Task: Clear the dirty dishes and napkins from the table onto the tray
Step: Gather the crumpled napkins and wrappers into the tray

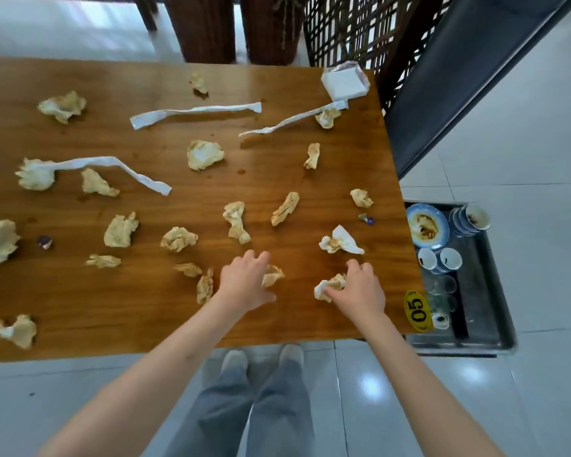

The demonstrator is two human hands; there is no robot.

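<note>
Several crumpled, stained napkins lie scattered over the wooden table (178, 318). My right hand (360, 288) grips one crumpled napkin (330, 285) near the table's right front corner. My left hand (244, 282) reaches over another crumpled napkin (272, 275), its fingers curled onto it. A dark tray (488, 324) stands low beside the table's right edge, holding a dirty blue-rimmed plate (427, 225), stacked cups (472, 219), two small cups (439, 258) and several glasses (442, 291).
Long twisted white paper strips (195, 113) lie across the table's far half. A napkin packet (343, 82) sits at the far right corner. A yellow "05" tag (417, 310) marks the near right corner. Small purple wrappers (44, 241) lie on the wood. Wicker chairs stand behind.
</note>
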